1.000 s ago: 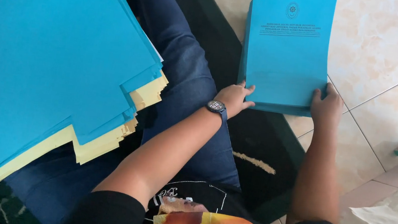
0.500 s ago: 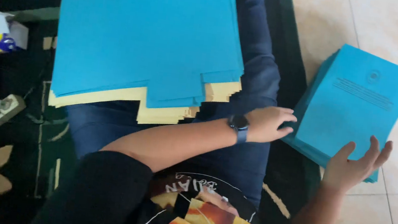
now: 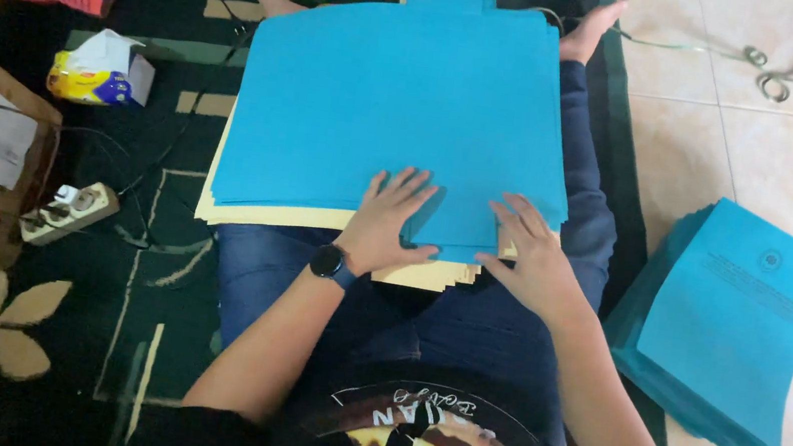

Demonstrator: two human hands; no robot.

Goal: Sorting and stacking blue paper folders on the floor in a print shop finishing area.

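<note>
Both hands left the floor pile (image 3: pixel 731 335) | left hand (image 3: pixel 392 223), right hand (image 3: pixel 530 258) flat, fingers spread, on lap stack of blue sheets (image 3: pixel 400 113) | risk: overhanging stack probably slides off.

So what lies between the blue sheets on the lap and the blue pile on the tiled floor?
In the head view, the person's jeans-clad leg and the dark green rug's edge separate the lap sheets from the floor pile.
</note>
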